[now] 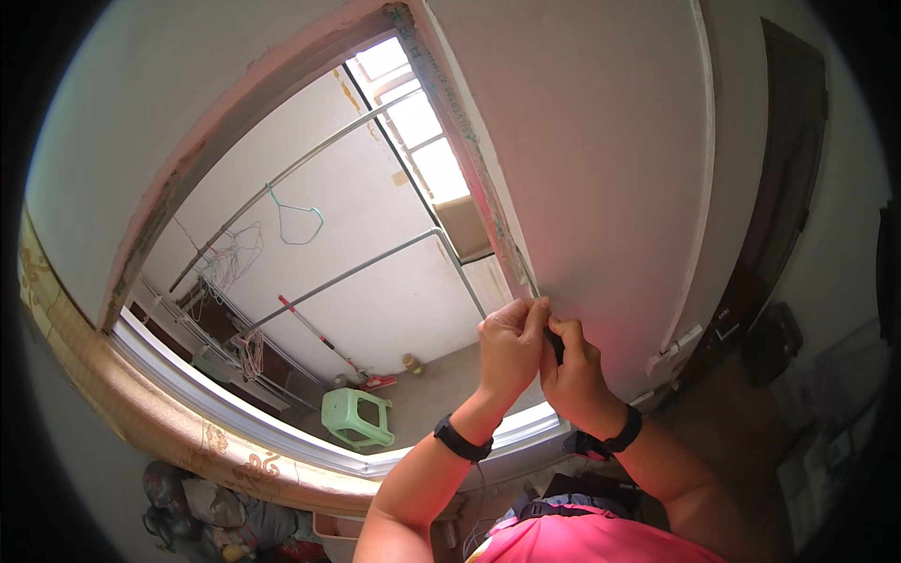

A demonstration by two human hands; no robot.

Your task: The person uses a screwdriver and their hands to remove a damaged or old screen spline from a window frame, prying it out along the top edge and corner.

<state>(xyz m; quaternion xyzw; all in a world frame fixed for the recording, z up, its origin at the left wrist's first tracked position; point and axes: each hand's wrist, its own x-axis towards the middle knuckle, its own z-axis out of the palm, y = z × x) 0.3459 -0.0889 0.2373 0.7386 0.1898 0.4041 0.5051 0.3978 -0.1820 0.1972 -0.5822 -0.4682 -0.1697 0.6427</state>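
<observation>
Raised in front of me, both hands meet at the right edge of an opening's rough frame (460, 122). My left hand (507, 349) is closed, thumb and fingertips pinched together; whatever lies between them is too small to make out. Beside it, touching or nearly so, my right hand (574, 373) is curled around a dark slim object (557, 345), mostly hidden by the fingers. A thin strip or edge (531, 280) runs down the frame toward my fingertips; I cannot tell whether they hold it. Each wrist wears a black band.
Through the opening are metal rails (347, 281), a teal hanger (298, 223) and a green stool (357, 417). A patterned tan cloth (216, 441) covers the lower ledge. Filled bags (211, 507) lie at lower left. A plain wall (601, 178) and a dark door (784, 141) stand right.
</observation>
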